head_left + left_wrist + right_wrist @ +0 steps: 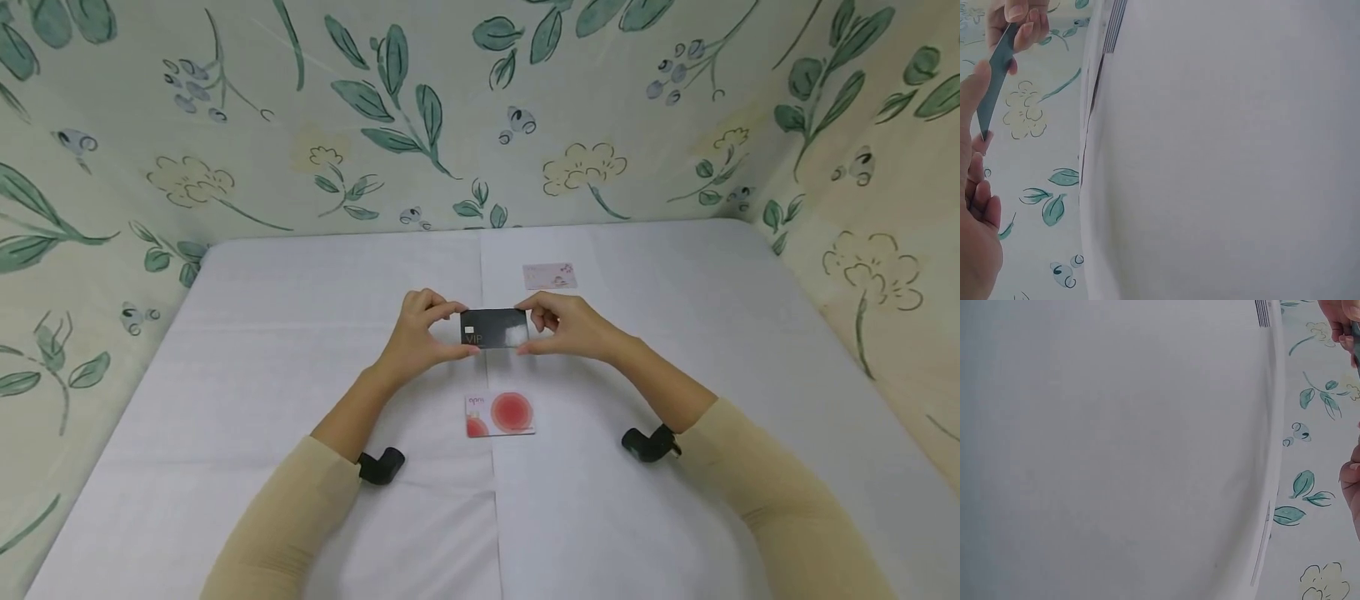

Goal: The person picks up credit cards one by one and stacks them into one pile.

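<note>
Both hands hold up a black card with "VIP" lettering and a small pale square [493, 328], in the middle of the head view. My left hand [422, 335] pinches its left end between thumb and finger. At the opposite end, my right hand [576, 327] grips it the same way. The left wrist view has the card [997, 81] nearly edge-on between the two hands. Only a sliver of the card [1356, 345] enters the right wrist view. Nearer the person lies a white card with red circles [512, 412]; a pale pink card [550, 276] lies farther back.
A white cloth covers the table [300, 333], with a crease running down its middle. Behind and beside it hangs a curtain [442, 192] with leaves and flowers. Small black devices, the left one [381, 466] and the right one [649, 443], sit at the wrists.
</note>
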The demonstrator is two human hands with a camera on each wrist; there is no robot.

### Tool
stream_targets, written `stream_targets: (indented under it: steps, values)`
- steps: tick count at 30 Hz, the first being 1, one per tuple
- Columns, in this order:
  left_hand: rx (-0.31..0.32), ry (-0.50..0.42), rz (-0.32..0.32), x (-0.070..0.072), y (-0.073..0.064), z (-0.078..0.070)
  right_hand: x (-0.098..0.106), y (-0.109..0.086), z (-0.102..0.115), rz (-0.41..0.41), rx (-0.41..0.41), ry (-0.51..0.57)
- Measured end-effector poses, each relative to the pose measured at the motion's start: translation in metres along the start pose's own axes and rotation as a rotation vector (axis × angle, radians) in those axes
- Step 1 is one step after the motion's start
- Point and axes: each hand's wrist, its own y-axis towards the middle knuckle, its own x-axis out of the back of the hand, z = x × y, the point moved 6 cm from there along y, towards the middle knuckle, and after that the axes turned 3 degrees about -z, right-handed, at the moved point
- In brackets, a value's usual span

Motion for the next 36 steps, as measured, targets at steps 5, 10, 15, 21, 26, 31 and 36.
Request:
stream_targets:
  steps: [5,10,15,21,26,31,36]
  values:
    - [-0.041,0.002,-0.01,0.001,-0.007,-0.006,-0.002,-0.007,0.005,0.006,-0.002,0.008]
    - [-0.064,0.002,-0.023,0.003,-0.014,-0.014,-0.002,-0.015,0.012,0.0,0.027,0.0]
    - [-0.08,-0.018,-0.035,0.003,-0.024,-0.019,-0.006,-0.023,0.016,0.005,0.041,0.01]
    - [-0.085,-0.022,-0.047,0.001,-0.037,-0.021,-0.012,-0.032,0.021,0.009,0.049,0.031]
    - [-0.086,0.004,-0.051,-0.001,-0.047,-0.024,-0.017,-0.041,0.026,0.02,0.037,0.05]
    - [-0.107,0.02,-0.035,-0.003,-0.054,-0.03,-0.02,-0.051,0.027,0.035,-0.01,0.052]
    - [-0.146,0.051,-0.018,-0.004,-0.058,-0.032,-0.025,-0.056,0.028,0.059,-0.014,0.047]
